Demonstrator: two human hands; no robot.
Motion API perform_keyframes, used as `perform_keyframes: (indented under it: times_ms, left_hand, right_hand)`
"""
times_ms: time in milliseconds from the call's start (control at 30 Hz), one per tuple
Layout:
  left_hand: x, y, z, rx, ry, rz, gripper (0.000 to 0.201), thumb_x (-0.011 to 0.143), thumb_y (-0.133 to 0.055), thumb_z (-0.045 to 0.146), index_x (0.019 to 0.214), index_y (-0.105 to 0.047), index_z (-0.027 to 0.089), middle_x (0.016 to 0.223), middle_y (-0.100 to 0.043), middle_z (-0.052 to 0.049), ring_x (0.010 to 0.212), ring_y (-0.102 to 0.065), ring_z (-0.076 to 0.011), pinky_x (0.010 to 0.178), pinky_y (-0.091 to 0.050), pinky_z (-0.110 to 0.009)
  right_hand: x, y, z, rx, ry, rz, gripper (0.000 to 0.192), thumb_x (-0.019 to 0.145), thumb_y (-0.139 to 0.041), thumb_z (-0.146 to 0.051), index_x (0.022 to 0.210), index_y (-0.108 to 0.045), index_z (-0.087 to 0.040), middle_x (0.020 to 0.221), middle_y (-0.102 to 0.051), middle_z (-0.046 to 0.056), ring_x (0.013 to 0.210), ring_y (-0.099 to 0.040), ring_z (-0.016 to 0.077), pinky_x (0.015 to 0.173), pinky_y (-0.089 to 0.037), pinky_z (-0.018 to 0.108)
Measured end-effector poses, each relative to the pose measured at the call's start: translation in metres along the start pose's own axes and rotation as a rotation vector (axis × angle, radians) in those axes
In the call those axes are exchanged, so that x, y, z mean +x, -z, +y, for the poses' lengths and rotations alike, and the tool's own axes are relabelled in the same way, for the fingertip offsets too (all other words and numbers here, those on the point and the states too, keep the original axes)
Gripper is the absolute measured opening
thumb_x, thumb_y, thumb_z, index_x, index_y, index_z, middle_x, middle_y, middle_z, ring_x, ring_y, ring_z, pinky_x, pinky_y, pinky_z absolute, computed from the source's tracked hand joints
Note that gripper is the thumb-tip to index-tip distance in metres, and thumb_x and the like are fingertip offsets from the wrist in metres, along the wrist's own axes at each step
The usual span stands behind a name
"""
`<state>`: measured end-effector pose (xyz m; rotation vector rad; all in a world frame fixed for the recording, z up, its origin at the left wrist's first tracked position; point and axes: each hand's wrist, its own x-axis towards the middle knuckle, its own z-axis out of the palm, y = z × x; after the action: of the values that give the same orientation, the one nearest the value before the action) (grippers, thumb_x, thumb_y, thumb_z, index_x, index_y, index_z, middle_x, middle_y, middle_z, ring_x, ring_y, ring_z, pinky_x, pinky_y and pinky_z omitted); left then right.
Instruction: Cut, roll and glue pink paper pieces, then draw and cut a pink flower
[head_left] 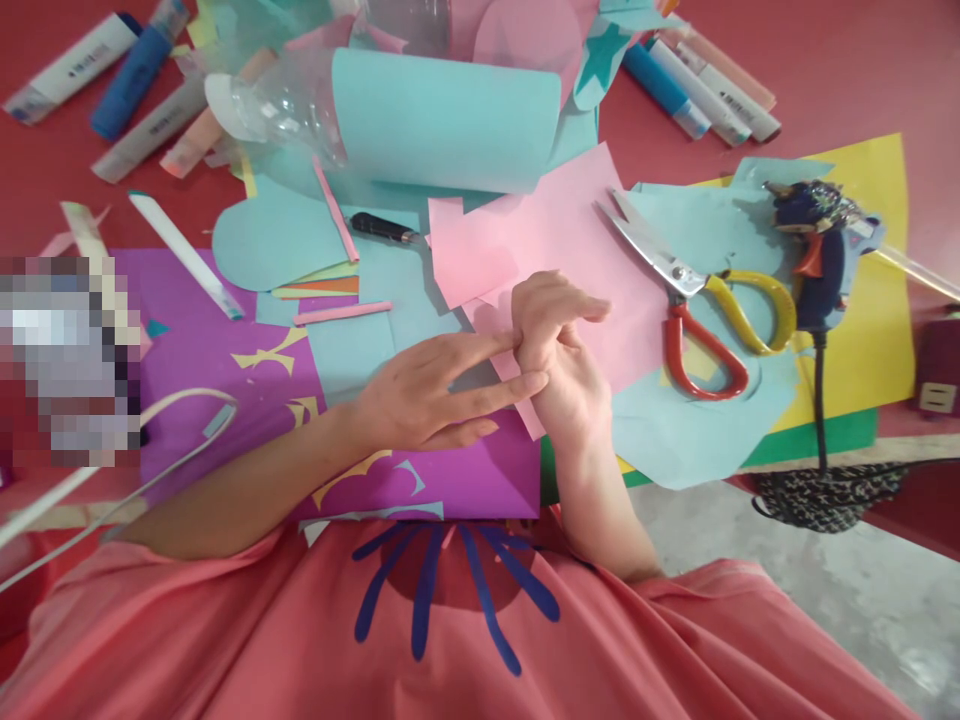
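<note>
The two hands met over the pink sheet [555, 235], which lay near the middle of the red table [832, 80]. The left hand [427, 395] reached across with its fingers stretched out flat and released, two fingertips touching the side of the right hand [559, 345] near the thumb. The right hand was loosely curled, fingers bent over and resting on the lower edge of the pink sheet; whether it pinched anything I could not tell. Just right of the pink sheet lay the scissors [701, 300], open, with one red and one yellow handle, their blades pointing onto the sheet's corner. Farther right of it a blue glue gun [817, 250] rested on yellow paper [885, 330], its black cord trailing toward the table edge. Behind the pink sheet lay a clear bottle [292, 100] wrapped in light blue paper [442, 120]. Left of and below the pink sheet spread a purple sheet [202, 340] with yellow scraps on it. Markers [697, 85] lay well behind the sheet to the right, and more [127, 70] at the far left.
</note>
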<state>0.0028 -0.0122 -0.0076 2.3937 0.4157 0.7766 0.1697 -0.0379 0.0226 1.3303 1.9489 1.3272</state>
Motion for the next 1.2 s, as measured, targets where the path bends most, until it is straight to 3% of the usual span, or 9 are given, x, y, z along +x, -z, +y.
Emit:
perform_keyframes:
  times_ms: [300,500,600,700,767,833,967,1100,1200]
  left_hand:
    - [-0.001,-0.004,-0.003,0.089,-0.022,0.007,0.051,0.098,-0.037,0.048,0.139,-0.051,0.022,0.129,-0.065,-0.014,0.116,-0.064,-0.0226,0.094,-0.055,-0.037]
    - [-0.001,-0.004,-0.003,0.133,0.000,-0.050,0.052,0.098,-0.037,0.049,0.142,-0.048,0.024,0.132,-0.064,-0.012,0.122,-0.062,-0.0235,0.099,-0.053,-0.039]
    - [0.001,-0.004,-0.002,0.124,-0.091,0.022,0.057,0.098,-0.042,0.040,0.149,-0.035,0.016,0.133,-0.063,-0.018,0.124,-0.061,-0.0244,0.101,-0.052,-0.038]
    - [0.002,-0.002,-0.001,0.121,-0.104,0.073,0.058,0.098,-0.043,0.038,0.150,-0.033,0.013,0.135,-0.061,-0.020,0.126,-0.059,-0.0244,0.102,-0.051,-0.037]
    - [0.002,0.002,-0.002,0.148,0.009,0.101,0.048,0.099,-0.042,0.035,0.143,-0.043,0.018,0.134,-0.063,-0.016,0.125,-0.060,-0.0231,0.102,-0.051,-0.037]
    - [0.002,0.006,-0.006,0.241,0.174,0.132,0.035,0.098,-0.043,0.029,0.130,-0.055,0.023,0.130,-0.066,-0.011,0.119,-0.063,-0.0223,0.100,-0.051,-0.038]
    - [0.002,0.012,-0.021,0.425,0.389,0.161,0.029,0.095,-0.048,0.026,0.122,-0.060,0.027,0.133,-0.064,-0.007,0.124,-0.059,-0.0262,0.103,-0.047,-0.047]
    - [0.002,0.011,-0.029,0.425,0.393,0.087,0.035,0.095,-0.046,0.020,0.127,-0.060,0.024,0.134,-0.064,-0.008,0.126,-0.058,-0.0268,0.104,-0.047,-0.048]
    - [0.002,0.010,-0.026,0.380,0.384,0.037,0.037,0.095,-0.045,0.017,0.128,-0.061,0.020,0.132,-0.066,-0.009,0.125,-0.059,-0.0258,0.103,-0.048,-0.045]
  right_hand:
    - [0.000,-0.014,-0.009,0.073,-0.018,0.187,0.034,0.067,-0.056,0.006,0.074,-0.065,-0.026,0.072,-0.066,-0.004,0.060,-0.054,0.0113,0.060,-0.052,0.019]
    - [-0.001,-0.008,0.000,-0.104,0.078,0.085,0.035,0.072,-0.056,0.004,0.084,-0.071,-0.025,0.074,-0.066,-0.003,0.062,-0.055,0.0112,0.069,-0.051,0.021]
    - [-0.007,-0.019,-0.001,-0.788,0.215,0.097,0.031,0.075,-0.051,-0.001,0.088,-0.068,-0.023,0.074,-0.062,-0.003,0.065,-0.058,0.0110,0.075,-0.053,0.023]
    - [-0.013,-0.042,-0.001,-1.953,0.329,0.045,0.022,0.086,-0.045,-0.014,0.096,-0.063,-0.022,0.086,-0.064,0.000,0.076,-0.061,0.0113,0.080,-0.054,0.025]
    - [-0.012,-0.057,0.003,-2.773,0.366,0.033,0.024,0.094,-0.038,-0.028,0.099,-0.062,-0.024,0.088,-0.064,0.001,0.078,-0.060,0.0135,0.078,-0.054,0.030]
    - [-0.007,-0.067,0.008,-3.319,0.595,0.057,0.030,0.096,-0.033,-0.036,0.095,-0.061,-0.025,0.083,-0.063,0.002,0.071,-0.059,0.0154,0.069,-0.055,0.033]
    - [0.006,-0.070,0.013,-3.716,1.187,-0.050,0.011,0.089,-0.052,-0.032,0.090,-0.061,-0.026,0.084,-0.062,0.001,0.070,-0.060,0.0160,0.064,-0.054,0.031]
    - [0.008,-0.071,-0.001,-4.147,1.031,-0.339,0.021,0.087,-0.060,-0.034,0.106,-0.066,-0.027,0.103,-0.067,0.007,0.097,-0.062,0.0240,0.089,-0.053,0.042]
    - [0.006,-0.076,-0.013,-4.305,0.946,-0.349,0.028,0.086,-0.062,-0.036,0.110,-0.067,-0.023,0.108,-0.065,0.011,0.102,-0.060,0.0288,0.094,-0.050,0.050]
